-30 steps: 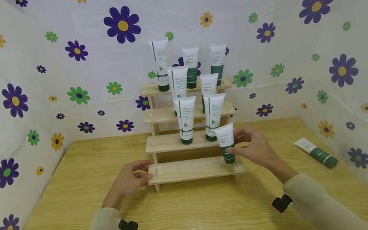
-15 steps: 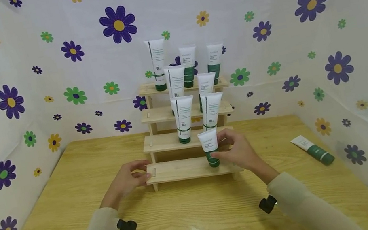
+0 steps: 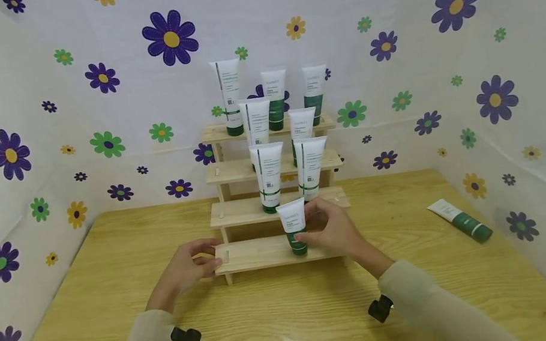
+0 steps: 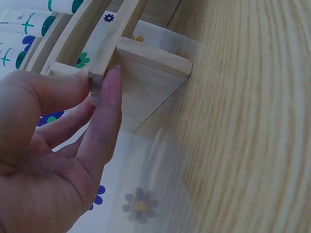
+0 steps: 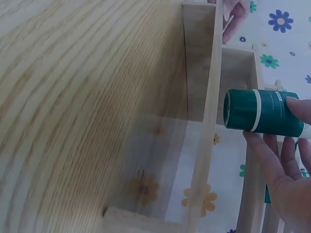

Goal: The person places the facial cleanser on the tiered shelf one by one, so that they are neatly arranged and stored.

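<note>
A small white and green squeeze tube (image 3: 293, 219) stands cap down over the lowest step of a tiered wooden display stand (image 3: 252, 253). My right hand (image 3: 338, 233) holds it between thumb and fingers. In the right wrist view its green cap end (image 5: 243, 110) points at the step's board; whether it touches the board I cannot tell. At the stand's left end, my left hand (image 3: 185, 271) pinches the corner of the lowest step. The left wrist view shows thumb and fingertips on that wooden board (image 4: 103, 60). Several more tubes, among them a tall one (image 3: 271, 177), stand upright on the steps above.
Another white and green tube (image 3: 460, 221) lies on its side at the right of the wooden table (image 3: 257, 331). Flower-printed white cloth (image 3: 131, 110) surrounds the table at the back and sides.
My right hand has carried the small tube leftward along the lowest step, from its right end to near the middle. The left hand has kept its hold on the step's corner.
</note>
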`<state>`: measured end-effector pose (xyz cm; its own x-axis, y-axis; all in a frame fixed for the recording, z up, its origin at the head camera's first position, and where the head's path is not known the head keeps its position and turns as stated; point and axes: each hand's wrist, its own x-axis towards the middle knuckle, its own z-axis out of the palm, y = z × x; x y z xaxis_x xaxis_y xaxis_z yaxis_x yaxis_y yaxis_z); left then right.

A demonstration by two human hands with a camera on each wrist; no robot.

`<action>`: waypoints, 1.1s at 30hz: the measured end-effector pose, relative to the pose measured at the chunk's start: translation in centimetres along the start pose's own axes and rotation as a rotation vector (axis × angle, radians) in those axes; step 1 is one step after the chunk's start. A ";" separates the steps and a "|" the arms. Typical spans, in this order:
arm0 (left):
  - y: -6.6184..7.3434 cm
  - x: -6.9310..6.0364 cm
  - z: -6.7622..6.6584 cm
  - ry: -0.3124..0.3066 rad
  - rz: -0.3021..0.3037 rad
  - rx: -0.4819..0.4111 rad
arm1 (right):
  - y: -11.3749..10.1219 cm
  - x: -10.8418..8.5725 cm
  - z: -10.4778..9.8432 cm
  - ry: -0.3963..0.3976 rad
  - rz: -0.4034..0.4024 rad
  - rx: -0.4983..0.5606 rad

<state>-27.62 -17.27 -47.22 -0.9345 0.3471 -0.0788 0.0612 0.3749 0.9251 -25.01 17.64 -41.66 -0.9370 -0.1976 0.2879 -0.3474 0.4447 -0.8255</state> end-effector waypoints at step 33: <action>-0.1 -0.1 -0.1 -0.002 0.009 -0.002 | -0.2 0.2 4.3 -0.008 0.011 0.223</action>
<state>-27.54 -17.45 -47.28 -0.9334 0.3517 -0.0715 0.0687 0.3706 0.9263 -24.95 13.76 -43.50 -0.9402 -0.2008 0.2752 -0.3200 0.2433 -0.9156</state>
